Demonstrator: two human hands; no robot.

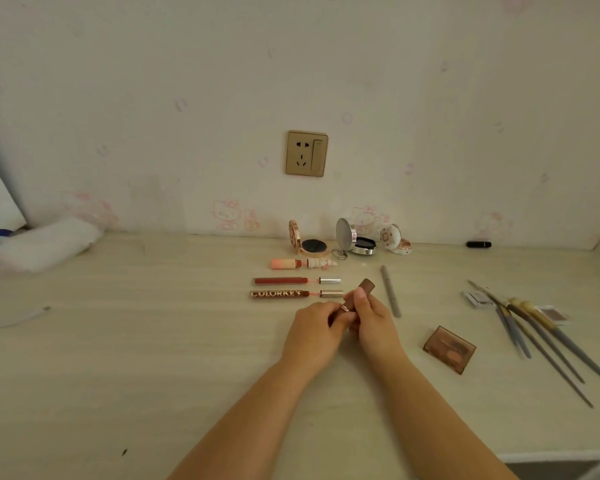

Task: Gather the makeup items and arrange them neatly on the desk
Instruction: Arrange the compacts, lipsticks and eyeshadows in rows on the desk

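step: I hold a brown lipstick [359, 293] in both hands, left hand [317, 327] and right hand [371, 318] gripping it | next: lay it under the lip gloss row [297, 287]; keep parallel

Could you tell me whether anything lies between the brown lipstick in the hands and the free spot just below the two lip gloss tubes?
Nothing visible does. Both hands, left and right, hold the brown lipstick just right of the lettered lip gloss, and the desk below that tube is bare. The grey pencil lies off to the right.
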